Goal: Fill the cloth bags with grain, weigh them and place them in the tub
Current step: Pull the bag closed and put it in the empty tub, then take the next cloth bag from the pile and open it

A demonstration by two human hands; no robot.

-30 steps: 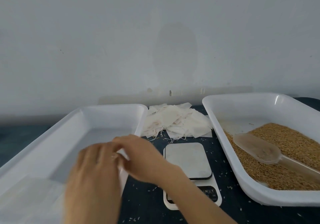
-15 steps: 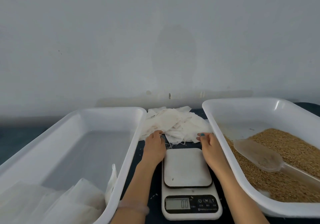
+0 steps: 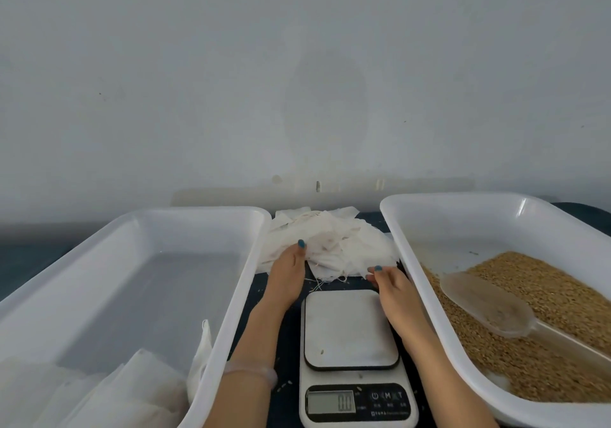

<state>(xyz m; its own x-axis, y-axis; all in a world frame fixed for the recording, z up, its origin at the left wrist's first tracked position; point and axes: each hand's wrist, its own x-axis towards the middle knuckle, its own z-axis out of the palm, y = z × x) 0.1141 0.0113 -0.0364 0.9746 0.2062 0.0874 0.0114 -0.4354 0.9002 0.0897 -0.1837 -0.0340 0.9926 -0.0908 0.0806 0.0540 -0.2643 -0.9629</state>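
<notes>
A heap of empty white cloth bags [image 3: 334,245] lies on the dark table behind the scale [image 3: 350,328]. My left hand [image 3: 287,272] grips the heap's left edge, thumb on top and fingers hidden under the cloth. At the heap's front right corner, my right hand [image 3: 391,283] pinches the cloth. The scale's platform is bare and its display shows zeros. In the near corner of the white tub [image 3: 251,262] on the left lie filled cloth bags [image 3: 125,391]. The right tub [image 3: 400,255] holds brown grain [image 3: 542,298], and a clear plastic scoop [image 3: 486,305] lies on it.
A plain grey wall rises just behind the table. The two tubs flank the scale closely, leaving narrow dark strips where my forearms lie. A few loose grains are scattered on the table [image 3: 287,338] around the scale.
A second ago both hands were over the left tub. They moved to the bag heap, and since half a second ago they have closed on its edges.
</notes>
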